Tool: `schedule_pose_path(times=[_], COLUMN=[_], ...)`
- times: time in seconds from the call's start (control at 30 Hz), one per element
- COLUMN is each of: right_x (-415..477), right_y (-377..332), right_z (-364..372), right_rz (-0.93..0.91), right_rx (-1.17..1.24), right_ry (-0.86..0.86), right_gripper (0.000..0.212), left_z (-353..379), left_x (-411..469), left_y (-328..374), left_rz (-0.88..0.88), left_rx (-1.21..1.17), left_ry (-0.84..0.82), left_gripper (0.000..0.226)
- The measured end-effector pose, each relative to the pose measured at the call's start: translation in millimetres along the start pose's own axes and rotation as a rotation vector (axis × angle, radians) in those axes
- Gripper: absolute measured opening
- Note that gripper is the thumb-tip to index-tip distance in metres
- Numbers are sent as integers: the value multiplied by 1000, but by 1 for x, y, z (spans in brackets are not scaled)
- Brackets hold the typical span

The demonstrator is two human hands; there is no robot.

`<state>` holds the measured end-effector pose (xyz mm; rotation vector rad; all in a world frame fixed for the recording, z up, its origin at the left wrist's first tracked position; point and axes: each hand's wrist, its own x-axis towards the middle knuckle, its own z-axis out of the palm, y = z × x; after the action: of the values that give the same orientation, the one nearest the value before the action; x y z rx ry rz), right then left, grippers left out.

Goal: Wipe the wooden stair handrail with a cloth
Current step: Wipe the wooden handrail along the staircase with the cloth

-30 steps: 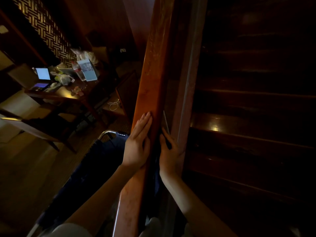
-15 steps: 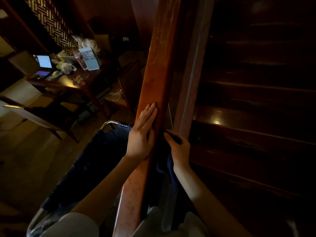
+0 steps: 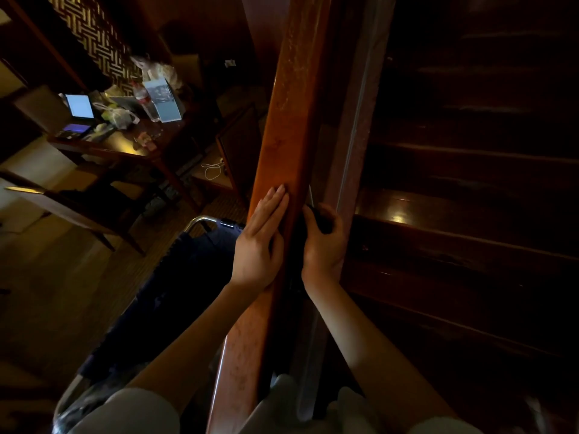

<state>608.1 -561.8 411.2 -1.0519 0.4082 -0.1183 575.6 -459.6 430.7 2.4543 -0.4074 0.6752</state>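
Here, in the head view, the wooden handrail (image 3: 291, 120) is seen running from the bottom edge up through the middle of the picture, its reddish top and left face lit and its right side lost in shadow. The left hand (image 3: 258, 245) is laid flat against the rail's left face; its fingers (image 3: 275, 202) are held straight and close together, pointing up the rail, and nothing is gripped by them. The right hand (image 3: 322, 245) is placed on the opposite side of the rail, level with the left hand. Its fingers (image 3: 336, 220) are curled round a dark cloth (image 3: 321, 222), with the thumb set along the rail's right edge. The cloth is pressed to the rail's shadowed side, with only the rail between it and the left fingers; how far down it hangs cannot be told in the dark. To the right of the right fingers, dark wooden stairs (image 3: 454, 220) are seen, one tread catching a small glint of light. Below and left of the left fingers, a dark blue fabric seat (image 3: 175, 277) on a metal frame is seen. Well apart, up and to the left of the fingers, a cluttered table (image 3: 125, 148) is placed, on which a lit screen (image 3: 80, 106), a plastic bottle (image 3: 147, 103) and a pale bag (image 3: 117, 115) are stood. Pale clothing (image 3: 125, 411) is seen at the bottom edge
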Motion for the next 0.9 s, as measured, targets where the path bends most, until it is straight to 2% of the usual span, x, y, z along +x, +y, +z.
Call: schedule_pose_path(times=[0.07,0.1,0.2,0.27,0.43,0.6,0.7,0.83,0.9], right_x=[-4,-4,-5,-4,-9,8,40,47,33], right_y=[3,5,2,1,-1,-20,-49,-52,-37], right_z=[-2,-3,-3,-6,-9,16,42,39,28], right_rz=[46,97,344,402,344,184,133,193,255], right_rx=[-37,-37,88,126,157,143,143,151,127], right_ry=[92,95,-75,-156,-169,-108,-93,-127,-130], right_gripper=[43,42,32,35,32,25,32,43,40], left_z=[1,1,2,2,0,2,2,1,2], left_x=[-1,-1,-1,-1,0,1,1,1,2], left_y=[-1,-2,-3,-2,0,0,0,0,-1], left_rz=[1,-3,-7,-9,-13,-24,-26,-17,-17], left_rx=[-7,-15,-18,-5,3,15,17,32,29], left_ry=[11,13,7,8,9,15,13,-6,-6], left_gripper=[51,53,55,54,52,53,55,57,55])
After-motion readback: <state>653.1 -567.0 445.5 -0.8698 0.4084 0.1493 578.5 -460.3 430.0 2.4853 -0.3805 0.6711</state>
